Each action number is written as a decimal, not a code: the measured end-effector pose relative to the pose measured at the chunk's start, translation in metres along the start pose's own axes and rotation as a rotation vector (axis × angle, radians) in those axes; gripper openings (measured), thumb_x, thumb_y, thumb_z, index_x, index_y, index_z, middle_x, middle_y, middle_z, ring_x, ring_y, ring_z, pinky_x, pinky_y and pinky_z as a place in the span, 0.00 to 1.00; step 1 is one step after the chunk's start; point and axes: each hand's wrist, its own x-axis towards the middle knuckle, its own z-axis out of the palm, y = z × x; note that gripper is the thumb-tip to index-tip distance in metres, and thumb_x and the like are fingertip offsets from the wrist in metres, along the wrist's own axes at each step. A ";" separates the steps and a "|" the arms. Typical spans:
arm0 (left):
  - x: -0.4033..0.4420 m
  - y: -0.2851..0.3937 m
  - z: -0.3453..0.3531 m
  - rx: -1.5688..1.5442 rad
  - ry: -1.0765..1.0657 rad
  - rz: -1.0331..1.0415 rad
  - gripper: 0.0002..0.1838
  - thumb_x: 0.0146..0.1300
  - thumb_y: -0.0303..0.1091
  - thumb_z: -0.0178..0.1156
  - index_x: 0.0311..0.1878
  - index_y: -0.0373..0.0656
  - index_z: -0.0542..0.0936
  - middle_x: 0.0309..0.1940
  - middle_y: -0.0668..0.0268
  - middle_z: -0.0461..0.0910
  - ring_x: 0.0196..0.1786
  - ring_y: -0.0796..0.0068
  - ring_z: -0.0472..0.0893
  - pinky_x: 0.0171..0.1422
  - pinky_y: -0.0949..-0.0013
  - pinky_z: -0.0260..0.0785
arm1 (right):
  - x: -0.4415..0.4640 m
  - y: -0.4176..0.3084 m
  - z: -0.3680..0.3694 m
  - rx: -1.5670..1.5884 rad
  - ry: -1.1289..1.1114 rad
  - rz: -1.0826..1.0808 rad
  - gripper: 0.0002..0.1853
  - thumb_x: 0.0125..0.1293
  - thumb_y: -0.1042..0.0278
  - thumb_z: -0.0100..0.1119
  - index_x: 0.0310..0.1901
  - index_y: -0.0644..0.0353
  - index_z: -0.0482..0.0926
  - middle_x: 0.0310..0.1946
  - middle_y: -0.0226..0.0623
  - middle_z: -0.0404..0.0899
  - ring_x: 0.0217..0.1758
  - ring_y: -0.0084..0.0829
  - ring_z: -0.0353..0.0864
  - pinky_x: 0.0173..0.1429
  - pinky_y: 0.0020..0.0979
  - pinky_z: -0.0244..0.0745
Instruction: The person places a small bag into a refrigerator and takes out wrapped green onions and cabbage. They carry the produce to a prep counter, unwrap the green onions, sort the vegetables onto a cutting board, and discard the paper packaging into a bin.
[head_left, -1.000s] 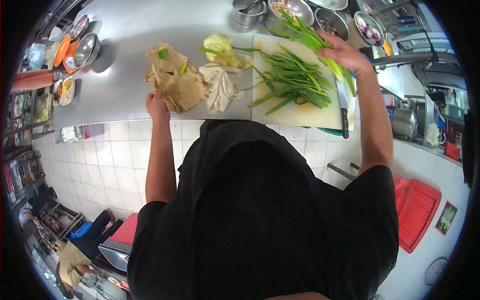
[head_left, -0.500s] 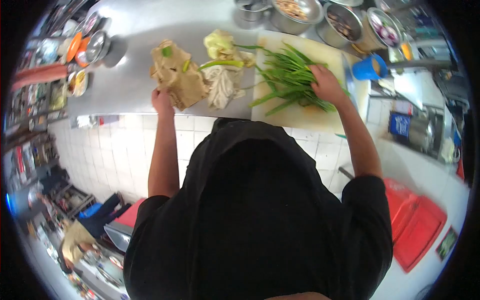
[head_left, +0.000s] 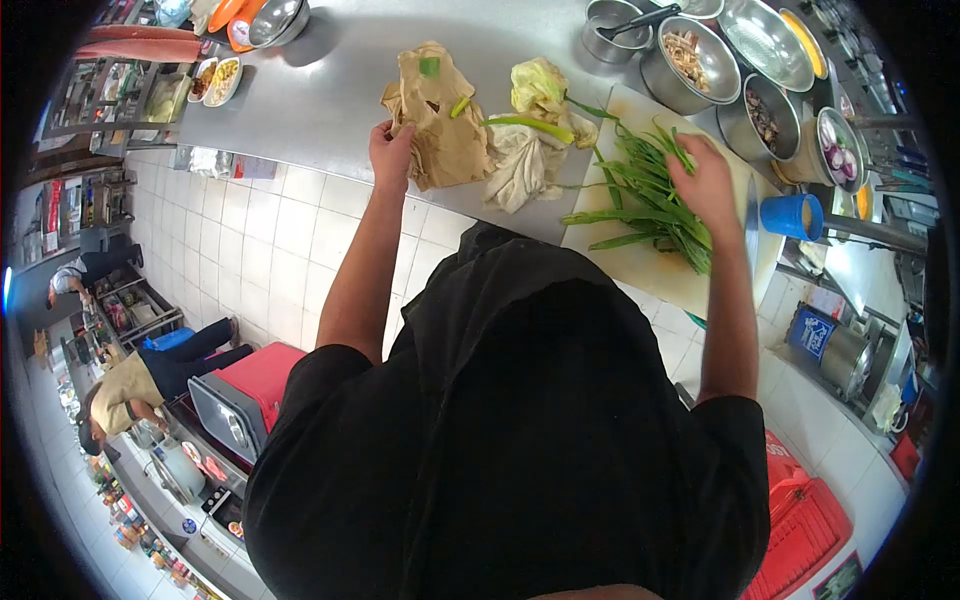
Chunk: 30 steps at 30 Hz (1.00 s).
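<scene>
On the left, my left hand [head_left: 392, 155] pinches the near left edge of a crumpled sheet of brown paper [head_left: 440, 140]. Small green scraps lie on that paper. My right hand [head_left: 706, 180] is closed round part of a loose pile of spring onions [head_left: 650, 185], its fingers partly hidden among the leaves. The pile lies on a white cutting board [head_left: 605, 250]. A knife [head_left: 752, 215] rests along the board's right side. Between paper and board are a crumpled cream cloth [head_left: 520, 165], a pale leafy vegetable [head_left: 540, 88] and a green stalk across the cloth.
Metal bowls line the back right, one with pale strips [head_left: 688, 60], one with dark pieces [head_left: 770, 120], one with purple onions [head_left: 838, 150]. A blue cup [head_left: 790, 216] stands by the board. Small dishes [head_left: 222, 82] sit far left. Another person [head_left: 130, 385] works behind at left.
The whole view has shifted, so the table's things appear farther right and tilted. My right hand has gathered leaves at the far end of the pile; my left hand stays at the paper's edge.
</scene>
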 end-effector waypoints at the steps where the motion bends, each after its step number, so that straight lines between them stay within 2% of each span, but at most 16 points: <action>1: 0.000 0.004 0.000 0.025 -0.005 -0.001 0.24 0.60 0.31 0.69 0.56 0.32 0.72 0.44 0.58 0.80 0.44 0.72 0.79 0.49 0.69 0.73 | 0.009 -0.017 0.015 0.051 0.016 0.001 0.17 0.62 0.64 0.62 0.50 0.62 0.80 0.49 0.49 0.82 0.51 0.50 0.81 0.56 0.42 0.76; 5: 0.004 0.005 0.002 0.060 -0.006 0.005 0.25 0.59 0.33 0.69 0.56 0.31 0.73 0.43 0.58 0.80 0.43 0.72 0.80 0.48 0.69 0.74 | 0.040 -0.069 0.101 0.032 -0.029 -0.074 0.12 0.61 0.65 0.59 0.45 0.59 0.81 0.44 0.46 0.81 0.48 0.50 0.81 0.52 0.46 0.77; 8: 0.009 0.006 -0.003 0.197 -0.013 0.041 0.26 0.58 0.34 0.70 0.56 0.31 0.74 0.42 0.56 0.82 0.42 0.70 0.81 0.48 0.68 0.74 | 0.050 -0.074 0.161 -0.173 -0.050 -0.011 0.09 0.60 0.67 0.58 0.40 0.59 0.79 0.40 0.45 0.79 0.45 0.50 0.81 0.49 0.48 0.76; 9: 0.010 0.007 -0.007 0.237 -0.011 0.071 0.26 0.57 0.34 0.70 0.56 0.31 0.75 0.42 0.55 0.82 0.42 0.69 0.82 0.48 0.67 0.75 | 0.052 -0.079 0.165 -0.151 -0.054 -0.008 0.08 0.60 0.67 0.57 0.39 0.59 0.79 0.39 0.45 0.79 0.44 0.50 0.81 0.48 0.48 0.76; 12: 0.012 0.008 -0.010 0.297 -0.015 0.131 0.27 0.57 0.36 0.70 0.56 0.32 0.75 0.44 0.53 0.83 0.43 0.66 0.83 0.49 0.65 0.76 | 0.047 -0.083 0.153 -0.119 -0.041 0.026 0.05 0.59 0.70 0.57 0.36 0.59 0.77 0.38 0.44 0.78 0.42 0.50 0.80 0.45 0.47 0.75; 15: 0.009 0.013 -0.012 0.251 -0.046 0.116 0.27 0.57 0.38 0.70 0.56 0.32 0.75 0.44 0.54 0.83 0.43 0.65 0.84 0.50 0.64 0.76 | 0.046 -0.087 0.138 0.030 0.070 -0.046 0.04 0.59 0.72 0.57 0.35 0.59 0.75 0.36 0.45 0.78 0.40 0.51 0.80 0.43 0.46 0.75; 18: 0.014 0.016 -0.014 0.345 -0.085 0.107 0.30 0.58 0.39 0.70 0.59 0.32 0.74 0.46 0.54 0.82 0.46 0.67 0.82 0.49 0.66 0.76 | 0.046 -0.089 0.106 0.009 0.074 -0.001 0.04 0.58 0.73 0.57 0.35 0.59 0.74 0.33 0.46 0.78 0.37 0.52 0.79 0.41 0.46 0.74; 22: 0.019 0.022 -0.014 0.366 -0.103 0.168 0.29 0.57 0.41 0.70 0.57 0.32 0.75 0.44 0.54 0.82 0.45 0.63 0.83 0.50 0.63 0.76 | 0.012 -0.054 0.030 -0.260 0.155 0.053 0.05 0.57 0.74 0.58 0.35 0.59 0.74 0.32 0.47 0.78 0.35 0.54 0.79 0.39 0.48 0.74; 24: 0.020 0.023 -0.013 0.386 -0.075 0.191 0.28 0.55 0.41 0.70 0.54 0.32 0.76 0.41 0.53 0.83 0.44 0.59 0.84 0.51 0.60 0.76 | -0.016 -0.031 0.006 -0.468 0.190 0.113 0.05 0.56 0.74 0.58 0.35 0.60 0.74 0.34 0.47 0.78 0.37 0.53 0.79 0.41 0.48 0.74; 26: 0.018 0.034 -0.013 0.421 -0.086 0.194 0.27 0.54 0.42 0.70 0.51 0.32 0.78 0.42 0.52 0.83 0.45 0.59 0.84 0.51 0.60 0.76 | -0.042 0.009 -0.002 -0.529 0.084 0.121 0.07 0.56 0.76 0.58 0.37 0.61 0.75 0.36 0.47 0.79 0.41 0.52 0.79 0.45 0.47 0.74; 29: 0.030 0.022 -0.011 0.419 -0.099 0.243 0.22 0.55 0.41 0.69 0.46 0.33 0.81 0.41 0.52 0.84 0.44 0.58 0.84 0.50 0.60 0.76 | -0.052 -0.002 0.005 -0.522 0.133 0.017 0.09 0.55 0.79 0.58 0.40 0.63 0.77 0.37 0.47 0.78 0.44 0.52 0.79 0.48 0.46 0.74; 30: 0.035 0.014 -0.011 0.414 -0.103 0.263 0.20 0.55 0.40 0.69 0.44 0.34 0.82 0.40 0.53 0.84 0.43 0.58 0.84 0.50 0.60 0.76 | -0.040 -0.027 0.012 -0.478 0.213 -0.027 0.12 0.55 0.80 0.57 0.43 0.62 0.79 0.40 0.48 0.79 0.45 0.52 0.80 0.50 0.45 0.76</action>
